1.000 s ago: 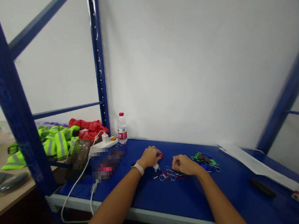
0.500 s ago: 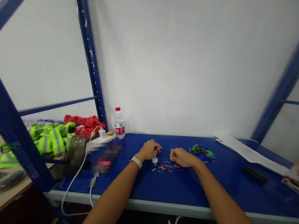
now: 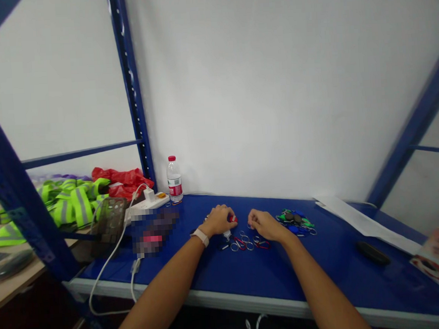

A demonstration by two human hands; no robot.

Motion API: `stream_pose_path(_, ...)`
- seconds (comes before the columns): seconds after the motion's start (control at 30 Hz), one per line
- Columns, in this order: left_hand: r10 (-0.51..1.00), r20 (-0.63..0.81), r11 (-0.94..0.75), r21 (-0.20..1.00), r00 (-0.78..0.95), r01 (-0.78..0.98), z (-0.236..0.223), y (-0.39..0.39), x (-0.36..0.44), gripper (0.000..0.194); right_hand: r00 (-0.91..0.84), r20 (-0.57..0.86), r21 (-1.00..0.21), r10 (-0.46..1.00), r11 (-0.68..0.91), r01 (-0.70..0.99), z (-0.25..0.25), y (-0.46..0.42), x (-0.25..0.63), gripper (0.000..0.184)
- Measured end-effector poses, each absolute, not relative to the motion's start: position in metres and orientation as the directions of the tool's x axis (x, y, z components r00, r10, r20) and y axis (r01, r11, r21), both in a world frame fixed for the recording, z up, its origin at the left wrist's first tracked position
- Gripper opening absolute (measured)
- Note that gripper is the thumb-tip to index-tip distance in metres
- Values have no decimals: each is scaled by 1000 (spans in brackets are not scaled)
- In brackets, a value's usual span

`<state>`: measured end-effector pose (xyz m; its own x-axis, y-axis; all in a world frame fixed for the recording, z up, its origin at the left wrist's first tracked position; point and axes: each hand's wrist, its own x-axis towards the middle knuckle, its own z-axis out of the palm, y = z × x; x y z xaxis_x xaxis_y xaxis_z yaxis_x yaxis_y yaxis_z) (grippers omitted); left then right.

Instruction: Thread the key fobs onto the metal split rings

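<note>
My left hand [image 3: 219, 220], with a pale band on its wrist, is curled low over the blue tabletop [image 3: 248, 277]. Its fingers close around a small red piece [image 3: 233, 218], whose exact kind is partly hidden. A little to the right, my right hand [image 3: 264, 225] pinches a thin metal ring [image 3: 249, 226] between thumb and fingertips. Just below both hands lie several loose metal key rings [image 3: 234, 247] and red carabiner clips [image 3: 263, 244]. A whitish piece [image 3: 227, 234] shows under my left hand. Beyond my right wrist is a pile of green, blue and black key tags [image 3: 296, 221].
A water bottle [image 3: 175, 179] stands at the back left beside a white power strip [image 3: 147, 204]. White papers [image 3: 368, 225], a dark oblong case [image 3: 372, 253] and a printed box [image 3: 437, 258] lie to the right. Blue posts [image 3: 135, 90] frame the bench.
My right hand has shifted slightly left and up, and the ring at its fingertips now shows. My left hand stays nearly in place, with more of the red piece visible.
</note>
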<state>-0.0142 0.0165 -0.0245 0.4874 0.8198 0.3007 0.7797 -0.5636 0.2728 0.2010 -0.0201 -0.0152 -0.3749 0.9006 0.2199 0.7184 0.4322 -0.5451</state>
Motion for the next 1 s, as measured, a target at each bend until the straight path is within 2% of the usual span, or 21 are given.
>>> stream_pose_path(0.2,727,396,-682,326,561,654,-25,20,-15,30,-352,172,-582,920,383,717,-14,-19,198,14)
stream_pose_path(0.37,692,559,-721,504,457,475,-21,18,-9,37,-374,132,-600,918,374,707,-14,-18,197,14)
stream_pose_path(0.5,787,531,-613,728,315,306,-16,16,-2,38,-361,186,-581,914,399,710,-12,-19,198,14)
stream_pose_path(0.6,855,462,-494,864,237,99,-11,16,-2,44,-359,236,-565,903,428,705,-10,-21,198,14)
stream_pose_path(0.7,887,412,-388,910,210,-146,-5,15,-4,47,-369,279,-543,887,463,701,-11,-21,198,15)
stream_pose_path(0.77,874,405,-343,906,269,-248,-3,14,-5,47,-370,310,-529,876,483,698,-11,-21,198,15)
stream_pose_path(0.87,837,394,-331,917,379,-221,-4,12,-6,49,-359,369,-510,857,509,693,-10,-21,197,16)
stream_pose_path(1.0,848,322,-362,932,420,17,-14,16,-4,51,-284,405,-554,869,480,680,-4,-22,195,15)
